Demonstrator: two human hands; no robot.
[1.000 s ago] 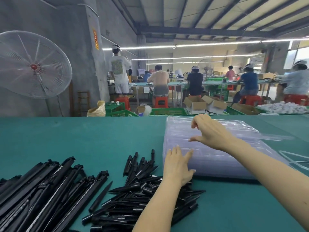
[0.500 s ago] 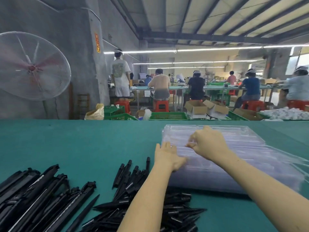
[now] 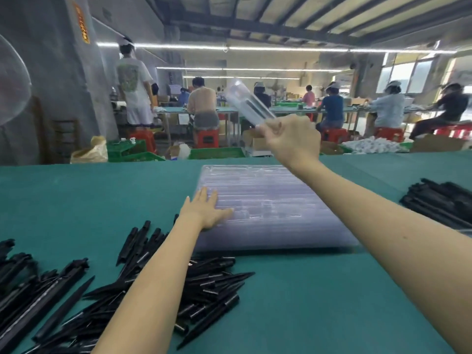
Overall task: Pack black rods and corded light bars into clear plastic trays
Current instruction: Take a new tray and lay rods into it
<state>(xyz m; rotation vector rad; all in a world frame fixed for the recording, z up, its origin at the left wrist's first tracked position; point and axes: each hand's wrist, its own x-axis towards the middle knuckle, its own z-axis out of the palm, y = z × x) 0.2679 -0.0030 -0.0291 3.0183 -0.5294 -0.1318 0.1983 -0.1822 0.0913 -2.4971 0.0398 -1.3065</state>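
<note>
A stack of clear plastic trays (image 3: 275,213) lies in the middle of the green table (image 3: 76,195). My left hand (image 3: 207,212) presses flat on the stack's left edge, fingers straight. My right hand (image 3: 293,141) is raised above the stack and pinches one clear tray (image 3: 246,102), which tilts up and away to the left. A pile of short black rods (image 3: 204,284) lies in front of the stack under my left forearm. Longer black light bars (image 3: 38,297) are heaped at the lower left. More black bars (image 3: 441,200) lie at the right edge.
Beyond the table's far edge stand green crates (image 3: 217,152), cardboard boxes and red stools. Several people work at tables in the background. A large fan (image 3: 12,95) stands at the far left.
My right hand has lifted one clear tray off the stack and raised it high. My left hand stayed flat on the stack's left edge. The camera tilted and shifted right.
</note>
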